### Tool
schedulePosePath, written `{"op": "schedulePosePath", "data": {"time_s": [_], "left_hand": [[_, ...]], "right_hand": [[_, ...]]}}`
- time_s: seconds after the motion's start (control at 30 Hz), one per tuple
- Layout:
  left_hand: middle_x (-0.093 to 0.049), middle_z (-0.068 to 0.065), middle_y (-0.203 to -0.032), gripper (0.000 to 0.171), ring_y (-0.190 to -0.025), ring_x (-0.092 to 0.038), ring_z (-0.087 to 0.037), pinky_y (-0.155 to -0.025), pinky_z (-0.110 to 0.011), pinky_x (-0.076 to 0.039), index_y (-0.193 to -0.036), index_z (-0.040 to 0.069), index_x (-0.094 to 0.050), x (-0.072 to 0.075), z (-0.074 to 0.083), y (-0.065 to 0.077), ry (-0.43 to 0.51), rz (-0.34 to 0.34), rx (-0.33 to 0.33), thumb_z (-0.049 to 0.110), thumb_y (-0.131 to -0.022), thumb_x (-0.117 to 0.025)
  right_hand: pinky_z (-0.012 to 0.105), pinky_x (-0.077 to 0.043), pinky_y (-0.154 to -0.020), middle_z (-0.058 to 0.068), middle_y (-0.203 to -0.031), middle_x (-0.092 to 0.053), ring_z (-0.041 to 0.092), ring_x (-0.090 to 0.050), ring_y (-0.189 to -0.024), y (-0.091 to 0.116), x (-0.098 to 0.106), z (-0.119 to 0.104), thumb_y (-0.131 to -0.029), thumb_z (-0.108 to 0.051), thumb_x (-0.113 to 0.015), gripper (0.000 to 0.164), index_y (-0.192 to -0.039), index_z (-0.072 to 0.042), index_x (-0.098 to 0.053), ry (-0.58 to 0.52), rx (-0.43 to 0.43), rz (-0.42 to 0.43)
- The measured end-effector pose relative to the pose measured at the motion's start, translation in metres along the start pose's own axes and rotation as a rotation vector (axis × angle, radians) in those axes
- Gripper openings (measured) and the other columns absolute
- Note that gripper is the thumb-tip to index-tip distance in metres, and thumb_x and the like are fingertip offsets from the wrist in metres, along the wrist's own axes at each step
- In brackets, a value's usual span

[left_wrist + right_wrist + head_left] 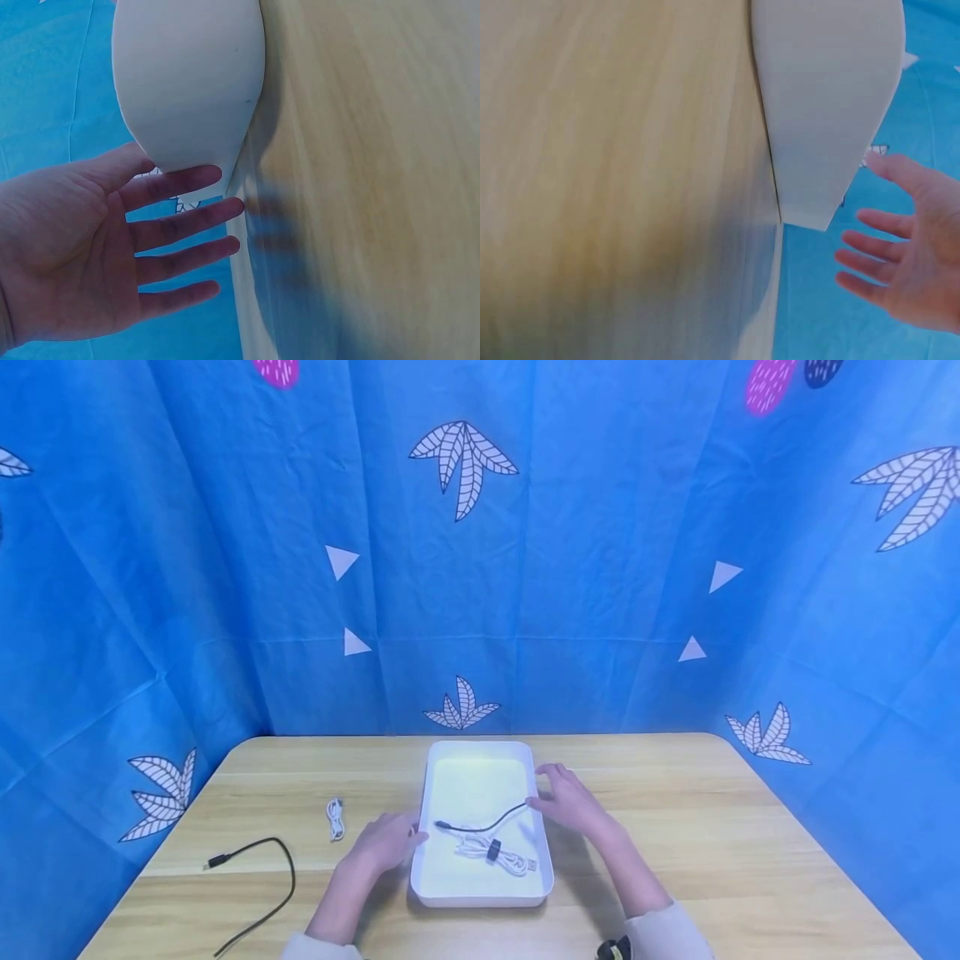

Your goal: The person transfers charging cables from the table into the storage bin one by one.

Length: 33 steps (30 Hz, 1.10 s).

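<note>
A white tray [480, 891] stands on the table between both hands. My left hand [386, 841] is at its left side, thumb over the rim and the other fingers straight along the outer wall; in the left wrist view those fingers [187, 219] are spread. At the right side is my right hand [570, 800], its thumb by the rim and its fingers [870, 244] loosely extended. Inside the tray lie a short black cable [483, 829], running up to the right rim by my right thumb, and a coiled white USB cable [512, 860] bound with a black strap.
To the left on the wooden table [675, 810] lie a small bundled white cable [335, 820] and a longer black cable [291, 868] bent in a curve. A blue patterned curtain [600, 568] surrounds the table's back and sides.
</note>
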<state>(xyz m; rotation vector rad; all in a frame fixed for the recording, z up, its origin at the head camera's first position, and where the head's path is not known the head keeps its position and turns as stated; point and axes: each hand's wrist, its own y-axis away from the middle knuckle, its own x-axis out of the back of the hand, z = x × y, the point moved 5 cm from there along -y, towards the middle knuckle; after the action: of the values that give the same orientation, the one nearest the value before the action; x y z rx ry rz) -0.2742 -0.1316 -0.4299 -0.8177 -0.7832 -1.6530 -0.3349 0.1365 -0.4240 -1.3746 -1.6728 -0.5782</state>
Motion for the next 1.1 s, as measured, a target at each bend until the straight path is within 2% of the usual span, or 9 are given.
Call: {"op": "schedulePosePath", "data": {"time_s": [0.2, 0.5, 0.7, 1.1], "left_hand": [[-0.057, -0.003, -0.081, 0.035, -0.072, -0.051, -0.018, -0.064, -0.036, -0.044, -0.118, -0.002, -0.057, 0.002, 0.001, 0.0, -0.004, 0.0, 0.006, 0.02, -0.091, -0.055], [-0.058, -0.004, -0.084, 0.035, -0.075, -0.052, -0.02, -0.067, -0.038, -0.045, -0.119, 0.0, -0.057, 0.001, -0.001, 0.0, 0.001, 0.003, 0.015, 0.02, -0.091, -0.055], [-0.058, -0.003, -0.083, 0.035, -0.073, -0.052, -0.019, -0.066, -0.038, -0.045, -0.118, -0.001, -0.057, 0.0, -0.001, 0.0, -0.007, 0.005, 0.006, 0.021, -0.091, -0.056], [-0.057, -0.002, -0.083, 0.034, -0.078, -0.053, -0.021, -0.07, -0.041, -0.045, -0.116, 0.001, -0.058, -0.002, -0.002, -0.001, -0.024, 0.007, 0.012, 0.023, -0.091, -0.056]], "right_hand": [[0.05, -0.03, -0.098, 0.019, -0.133, -0.042, 0.036, -0.036, -0.123, 0.001, -0.005, 0.014, -0.081, -0.035, -0.068, 0.069, -0.133, 0.0, -0.041, -0.026, -0.044, -0.085], [0.052, -0.026, -0.1, 0.018, -0.137, -0.038, 0.036, -0.032, -0.126, 0.005, -0.012, 0.026, -0.077, -0.043, -0.069, 0.077, -0.136, -0.003, -0.039, -0.069, -0.049, -0.151], [0.051, -0.029, -0.098, 0.019, -0.135, -0.04, 0.036, -0.036, -0.124, 0.008, -0.014, 0.029, -0.076, -0.044, -0.07, 0.077, -0.134, -0.003, -0.042, -0.098, -0.019, -0.164], [0.052, -0.029, -0.098, 0.018, -0.131, -0.046, 0.036, -0.039, -0.121, 0.012, -0.015, 0.023, -0.081, -0.039, -0.067, 0.067, -0.132, -0.002, -0.045, -0.129, 0.038, -0.224]]}}
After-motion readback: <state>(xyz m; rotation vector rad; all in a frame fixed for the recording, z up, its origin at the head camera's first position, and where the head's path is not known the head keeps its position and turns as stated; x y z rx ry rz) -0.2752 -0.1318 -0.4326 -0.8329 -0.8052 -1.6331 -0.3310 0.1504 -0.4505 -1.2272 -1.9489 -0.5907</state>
